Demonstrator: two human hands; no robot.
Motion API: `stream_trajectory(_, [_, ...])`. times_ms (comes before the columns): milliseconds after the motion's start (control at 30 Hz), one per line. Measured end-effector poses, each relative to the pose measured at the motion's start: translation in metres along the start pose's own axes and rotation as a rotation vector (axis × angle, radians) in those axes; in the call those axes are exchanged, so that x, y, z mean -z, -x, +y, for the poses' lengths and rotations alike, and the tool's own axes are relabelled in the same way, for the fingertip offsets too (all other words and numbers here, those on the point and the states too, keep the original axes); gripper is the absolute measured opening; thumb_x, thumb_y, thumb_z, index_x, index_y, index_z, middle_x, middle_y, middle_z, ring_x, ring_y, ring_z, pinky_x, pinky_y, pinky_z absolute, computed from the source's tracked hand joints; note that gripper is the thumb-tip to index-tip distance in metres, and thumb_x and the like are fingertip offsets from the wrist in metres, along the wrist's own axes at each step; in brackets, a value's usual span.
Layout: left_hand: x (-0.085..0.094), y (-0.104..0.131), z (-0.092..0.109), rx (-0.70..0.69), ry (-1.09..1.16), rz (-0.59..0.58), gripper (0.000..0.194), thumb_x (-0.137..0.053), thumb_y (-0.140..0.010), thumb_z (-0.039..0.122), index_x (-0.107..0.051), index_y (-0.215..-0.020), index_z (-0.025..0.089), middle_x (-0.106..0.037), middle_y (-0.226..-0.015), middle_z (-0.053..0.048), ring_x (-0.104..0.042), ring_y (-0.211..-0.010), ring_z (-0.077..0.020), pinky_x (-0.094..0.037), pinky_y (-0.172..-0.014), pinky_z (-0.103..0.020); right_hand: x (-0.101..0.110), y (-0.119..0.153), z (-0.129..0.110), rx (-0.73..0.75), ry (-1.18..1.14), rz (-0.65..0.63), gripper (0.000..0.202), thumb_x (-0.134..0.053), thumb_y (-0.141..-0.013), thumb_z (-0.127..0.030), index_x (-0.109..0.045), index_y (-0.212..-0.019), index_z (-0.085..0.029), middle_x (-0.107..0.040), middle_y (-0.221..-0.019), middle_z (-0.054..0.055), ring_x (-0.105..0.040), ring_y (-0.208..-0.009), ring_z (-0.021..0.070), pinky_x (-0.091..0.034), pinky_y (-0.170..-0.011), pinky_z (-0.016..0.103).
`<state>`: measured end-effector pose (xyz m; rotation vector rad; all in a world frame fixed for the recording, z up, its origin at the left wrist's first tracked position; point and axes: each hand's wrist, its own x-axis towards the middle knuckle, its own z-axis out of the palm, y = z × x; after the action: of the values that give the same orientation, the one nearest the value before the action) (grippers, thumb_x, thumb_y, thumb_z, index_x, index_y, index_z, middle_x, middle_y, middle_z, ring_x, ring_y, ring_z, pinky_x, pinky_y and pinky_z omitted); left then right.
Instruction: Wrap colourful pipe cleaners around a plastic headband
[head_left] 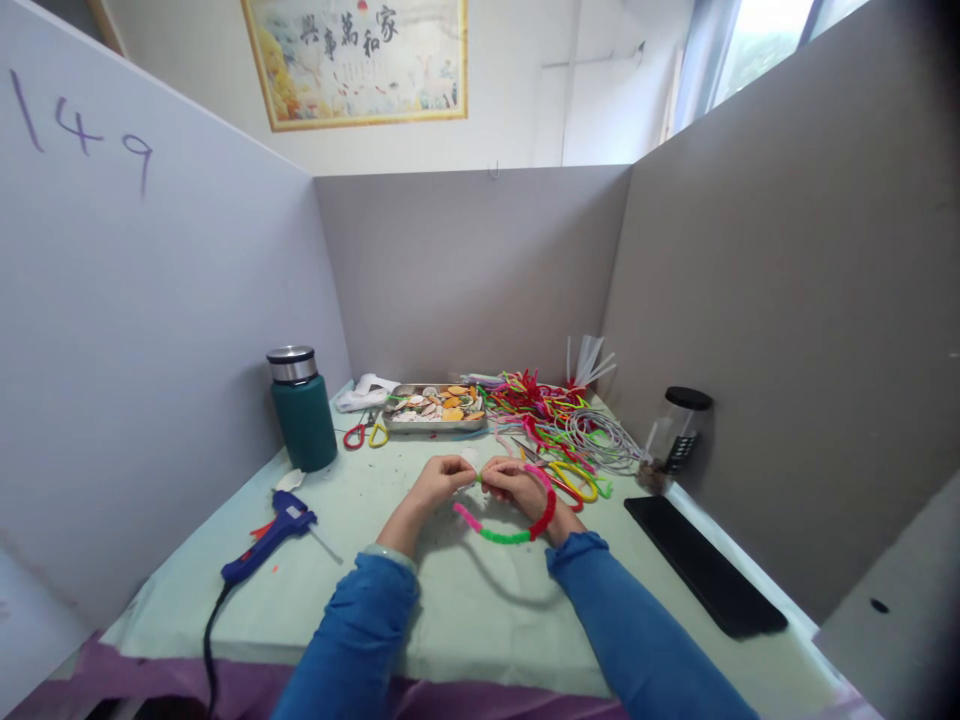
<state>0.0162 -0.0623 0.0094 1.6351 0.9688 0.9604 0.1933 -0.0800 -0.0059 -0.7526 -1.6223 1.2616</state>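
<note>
Both hands meet over the middle of the table. A curved, fuzzy pipe-cleaner strip in pink, green and red loops from my right hand round and down to a loose pink end. My left hand pinches a small green bit of it or of another pipe cleaner, close against the right fingertips. The fingers of my right hand are closed on the strip too; exactly how the pieces join is hidden by the fingers. Just beyond the right hand lie yellow-handled scissors and a red handle.
A blue glue gun and green bottle stand left. Behind are a metal tray of small pieces, red and yellow scissors, and piled pipe cleaners. Right are a jar and black slab. Grey partitions enclose the table.
</note>
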Motion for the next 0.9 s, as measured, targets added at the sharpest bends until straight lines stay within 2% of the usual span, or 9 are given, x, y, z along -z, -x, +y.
stream_trajectory(167, [0.000, -0.001, -0.003, -0.101, 0.114, 0.011, 0.028, -0.072, -0.060, 0.035, -0.064, -0.074, 0.012, -0.061, -0.063, -0.002, -0.050, -0.055, -0.0096, -0.034, -0.052, -0.021, 0.002, -0.005, 0.011, 0.002, -0.090, -0.001, 0.025, -0.062, -0.076, -0.038, -0.062, -0.069, -0.015, -0.051, -0.058, -0.001, -0.041, -0.048, 0.0073, -0.030, -0.044, 0.021])
stream_trajectory(467, [-0.005, -0.008, -0.010, -0.233, 0.105, 0.112, 0.022, -0.070, -0.062, 0.032, -0.068, -0.070, 0.012, -0.064, -0.066, -0.004, -0.054, -0.061, -0.0125, -0.041, -0.061, -0.024, 0.002, -0.014, 0.022, -0.009, -0.314, 0.073, 0.025, -0.068, -0.070, -0.039, -0.061, -0.066, -0.016, -0.054, -0.058, -0.001, -0.040, -0.043, 0.0056, -0.024, -0.040, 0.020])
stream_trajectory(733, [-0.004, -0.009, -0.012, -0.442, -0.018, 0.147, 0.019, -0.072, -0.064, 0.029, -0.072, -0.076, 0.015, -0.065, -0.080, -0.008, -0.060, -0.078, -0.0173, -0.047, -0.074, -0.029, -0.001, -0.012, 0.019, -0.032, -0.355, 0.120, 0.027, -0.067, -0.070, -0.042, -0.058, -0.065, -0.017, -0.053, -0.061, -0.001, -0.039, -0.044, 0.0058, -0.024, -0.039, 0.020])
stream_trajectory(900, [-0.006, -0.008, -0.014, -0.466, -0.100, 0.221, 0.018, -0.070, -0.066, 0.027, -0.074, -0.080, 0.017, -0.065, -0.083, -0.008, -0.060, -0.080, -0.0172, -0.047, -0.074, -0.028, 0.000, -0.014, 0.021, -0.053, -0.301, 0.131, 0.033, -0.064, -0.071, -0.049, -0.057, -0.064, -0.017, -0.046, -0.051, -0.003, -0.036, -0.041, 0.0067, -0.024, -0.038, 0.021])
